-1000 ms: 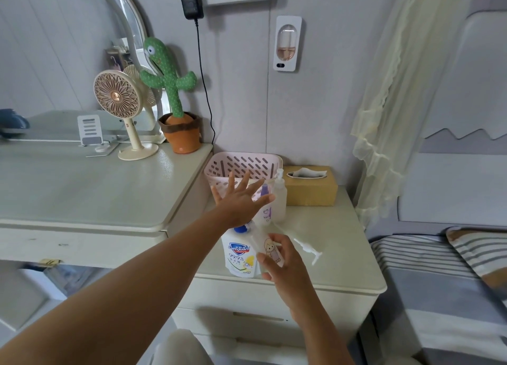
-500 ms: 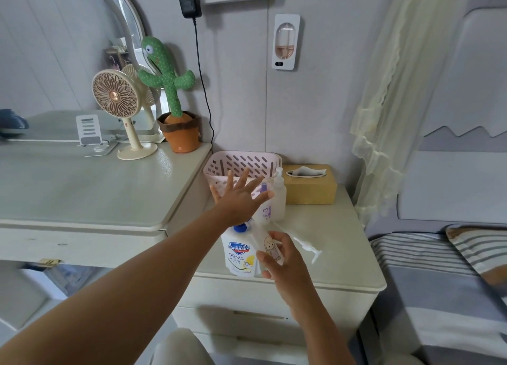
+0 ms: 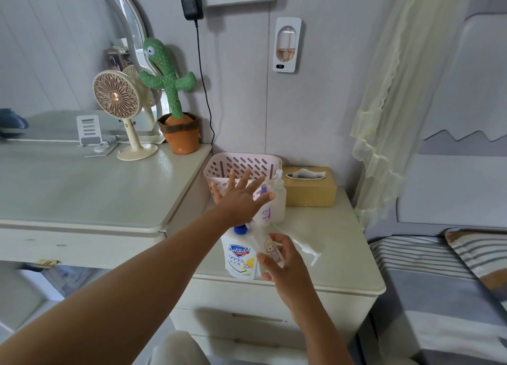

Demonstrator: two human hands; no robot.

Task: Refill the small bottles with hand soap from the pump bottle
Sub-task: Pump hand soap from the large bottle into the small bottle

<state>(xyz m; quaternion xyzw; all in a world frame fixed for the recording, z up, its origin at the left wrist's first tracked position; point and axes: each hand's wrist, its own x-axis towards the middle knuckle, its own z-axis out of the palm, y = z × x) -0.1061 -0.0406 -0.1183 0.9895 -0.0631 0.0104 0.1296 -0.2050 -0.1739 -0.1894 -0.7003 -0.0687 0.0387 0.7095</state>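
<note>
The cream top of the bedside cabinet (image 3: pixel 343 254) is my work surface, with a pink basket (image 3: pixel 241 162) and a tissue box (image 3: pixel 310 191) against the wall. The pump bottle (image 3: pixel 240 257) stands near the front edge. My left hand (image 3: pixel 238 200) lies flat over its blue pump head with the fingers spread wide, gripping nothing. My right hand (image 3: pixel 285 265) pinches the small bottle (image 3: pixel 267 248), the one with the cartoon figure, between thumb and fingers, just beside the pump; whether its mouth meets the spout I cannot tell. A purple-capped bottle (image 3: pixel 265 213) and a clear bottle (image 3: pixel 279 197) wait behind, and a loose white pump top (image 3: pixel 307 250) lies to the right.

I judge the small bottle light, thin-walled and easy to tip, slippery if soap runs down it, so I would hold it around the middle. The pump bottle looks heavy enough to stand under a straight downward press.
</note>
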